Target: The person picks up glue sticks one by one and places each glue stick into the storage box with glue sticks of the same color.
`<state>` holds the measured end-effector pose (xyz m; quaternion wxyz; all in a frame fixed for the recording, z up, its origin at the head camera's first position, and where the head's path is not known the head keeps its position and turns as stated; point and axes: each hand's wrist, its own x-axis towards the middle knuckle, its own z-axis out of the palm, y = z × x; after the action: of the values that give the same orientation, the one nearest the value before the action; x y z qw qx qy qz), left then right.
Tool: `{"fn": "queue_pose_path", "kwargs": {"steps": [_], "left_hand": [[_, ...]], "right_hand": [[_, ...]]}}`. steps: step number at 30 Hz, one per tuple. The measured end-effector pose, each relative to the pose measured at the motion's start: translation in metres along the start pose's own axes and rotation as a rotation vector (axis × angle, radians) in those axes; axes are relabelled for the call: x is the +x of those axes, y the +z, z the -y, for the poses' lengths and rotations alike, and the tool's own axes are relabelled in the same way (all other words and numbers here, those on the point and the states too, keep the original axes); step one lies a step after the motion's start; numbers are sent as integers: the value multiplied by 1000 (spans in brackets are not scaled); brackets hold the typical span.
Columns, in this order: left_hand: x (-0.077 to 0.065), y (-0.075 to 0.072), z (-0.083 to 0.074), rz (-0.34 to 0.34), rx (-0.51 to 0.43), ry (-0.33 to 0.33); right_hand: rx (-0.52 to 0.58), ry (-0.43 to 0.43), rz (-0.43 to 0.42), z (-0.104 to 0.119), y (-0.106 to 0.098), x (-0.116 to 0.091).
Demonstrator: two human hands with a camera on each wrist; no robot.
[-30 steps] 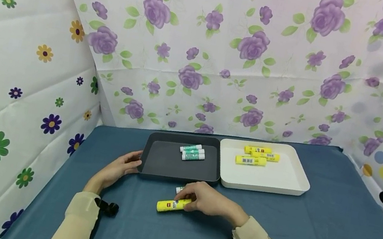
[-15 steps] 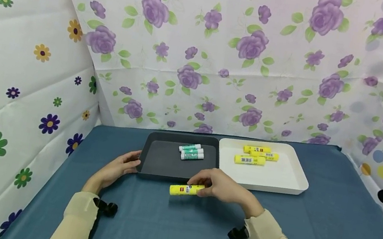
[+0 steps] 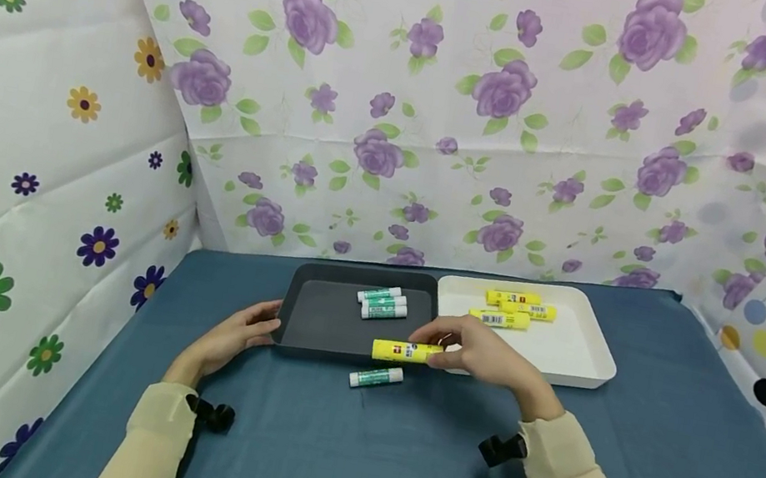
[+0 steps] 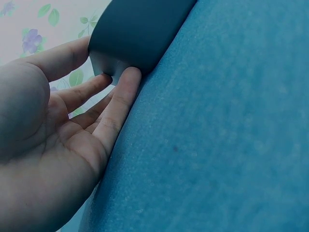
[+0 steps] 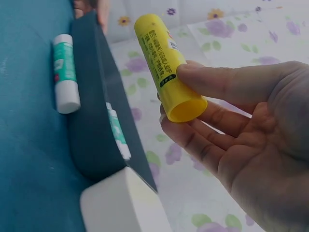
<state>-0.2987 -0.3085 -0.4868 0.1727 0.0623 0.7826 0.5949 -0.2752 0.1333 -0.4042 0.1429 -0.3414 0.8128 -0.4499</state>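
My right hand [image 3: 481,353] pinches a yellow glue stick [image 3: 402,351] between thumb and fingers. It hangs over the front edge of the dark grey tray [image 3: 319,321], near where that tray meets the white one. In the right wrist view the yellow tube [image 5: 161,63] slants, its open-looking end toward the palm. My left hand [image 3: 233,337] touches the dark tray's left front corner; the left wrist view shows its extended fingers [image 4: 128,84] against the tray wall. On the cloth before the dark tray lies a green-and-white glue stick [image 3: 377,377].
Three green-and-white glue sticks [image 3: 384,310] lie in the dark tray. The white tray [image 3: 576,360] beside it holds three yellow glue sticks [image 3: 500,319]. Blue cloth [image 3: 331,459] covers the table; flowered sheets [image 3: 346,97] stand behind and at the left.
My right hand has lifted the yellow glue stick and carried it forward and right, uncovering the green-and-white one on the cloth. My left hand has stayed at the tray corner.
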Motion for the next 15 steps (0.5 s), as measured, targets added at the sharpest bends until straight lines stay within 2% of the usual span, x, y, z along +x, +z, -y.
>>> {"fn": "queue_pose_path", "kwargs": {"steps": [6,11,15], "left_hand": [[0,-3,-3,-9,15,-6],[-1,-2,-5,4,21,2],[-2,-1,-3,7,3,4]], "right_hand": [[-10,-30,-63,3,-23,-10],[62,-43,-119,3,-48,-26],[63,-8,-151,0,-67,-34]]}}
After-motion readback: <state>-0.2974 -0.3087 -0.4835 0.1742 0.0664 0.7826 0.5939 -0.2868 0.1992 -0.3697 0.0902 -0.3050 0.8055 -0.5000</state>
